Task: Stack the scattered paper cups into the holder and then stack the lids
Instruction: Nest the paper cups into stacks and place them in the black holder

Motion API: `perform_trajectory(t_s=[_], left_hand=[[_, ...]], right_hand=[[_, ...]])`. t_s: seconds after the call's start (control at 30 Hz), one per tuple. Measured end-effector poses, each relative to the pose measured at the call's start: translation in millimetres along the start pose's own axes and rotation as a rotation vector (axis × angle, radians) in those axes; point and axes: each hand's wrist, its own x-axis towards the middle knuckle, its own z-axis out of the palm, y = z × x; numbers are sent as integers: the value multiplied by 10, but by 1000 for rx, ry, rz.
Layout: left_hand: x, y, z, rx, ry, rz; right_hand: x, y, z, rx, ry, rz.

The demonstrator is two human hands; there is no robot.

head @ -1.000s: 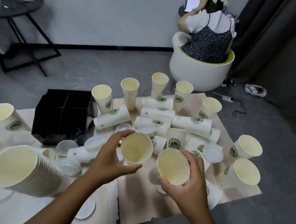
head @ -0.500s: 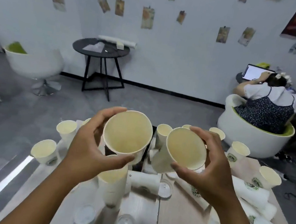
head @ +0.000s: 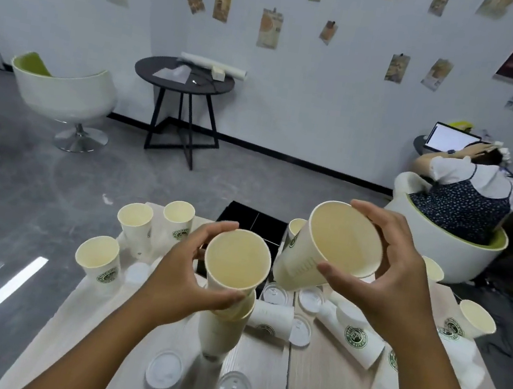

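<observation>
Your left hand (head: 182,278) grips a paper cup (head: 236,263), mouth toward you, seated on a short cup stack (head: 221,329) above the wooden table (head: 313,386). Your right hand (head: 392,281) holds a second cup (head: 333,249), tilted, just beside it. Clear lids (head: 164,370) lie below; black holder (head: 252,223) behind.

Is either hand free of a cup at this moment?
No: the left hand grips one paper cup and the right hand grips another cup.
</observation>
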Motion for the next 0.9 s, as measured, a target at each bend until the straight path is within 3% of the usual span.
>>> perform_trajectory(t_s=[0.23, 0.43, 0.73, 0.9], left_hand=[[-34, -234, -52, 54, -50, -3], [-22, -281, -182, 39, -59, 17], [-117, -505, -309, 17, -82, -15], [-139, -673, -247, -14, -126, -68]], right_hand=[[48, -279, 43, 38, 38, -14], [23, -358, 393, 82, -63, -19], [-325, 353, 1294, -117, -298, 142], [-501, 691, 1475, -73, -321, 311]])
